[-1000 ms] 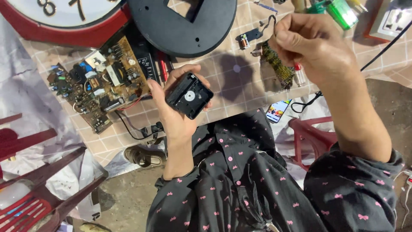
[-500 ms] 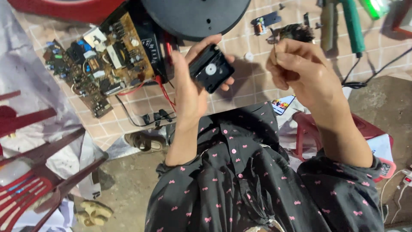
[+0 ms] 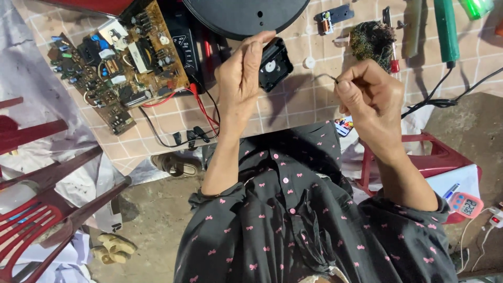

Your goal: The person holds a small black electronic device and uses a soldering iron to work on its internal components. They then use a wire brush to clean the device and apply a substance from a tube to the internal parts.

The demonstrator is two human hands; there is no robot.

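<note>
Clock movement vs. wire, both hands raised over bench

Left hand [image 3: 238, 78] clamps the black clock movement [image 3: 273, 64], white hub facing right. Right hand [image 3: 369, 102] pinches a thin wire [image 3: 326, 76], tip pointing left at the movement, just apart; circuit board [image 3: 118, 63] lies further left

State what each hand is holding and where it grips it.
The left hand grips a small black square clock mechanism by its left edge. The right hand pinches the end of a thin metal wire between thumb and fingertips.
</note>
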